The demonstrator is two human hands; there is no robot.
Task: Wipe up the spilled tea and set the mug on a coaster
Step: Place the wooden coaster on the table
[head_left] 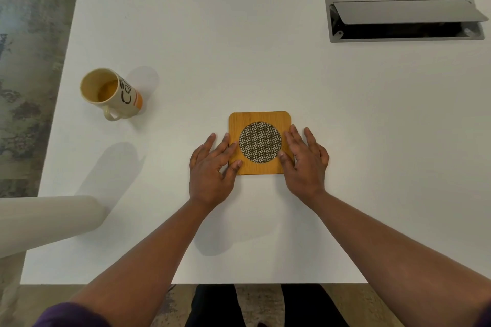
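1. The coaster [260,143] is a square of bamboo-coloured wood with rounded corners and a round woven-pattern insert in its middle. It lies flat on the white table [265,61], toward the near edge and roughly midway along it.

2. The left hand [211,167] lies with straight, spread fingers over the coaster's left edge, fingertips and thumb resting on the wood. The right hand [305,160] mirrors it on the right edge, thumb tip at the rim of the insert. Neither hand clamps anything; both lie flat and relaxed.

3. The mug [111,93] stands well apart, near the table's left edge. It is cream ceramic with dark lettering and an orange band near its base. Its handle points toward the near edge, and a little amber tea shows inside.

4. Handling, as a judgement: the coaster looks thin, stiff and light, so it would slide easily on the smooth top. Flat finger pressure would steady or nudge it better than a pinch at its low edge.

5. The mug looks rigid, breakable and moderately heavy. The handle is the natural hold, or a wrap round the body. Kept upright and carried slowly, the remaining tea should stay in.

6. No spilled tea or cloth is visible on the table.

7. A pale cylindrical object [47,223] juts in over the near-left corner. An open cable hatch [406,18] sits toward the far-right corner.
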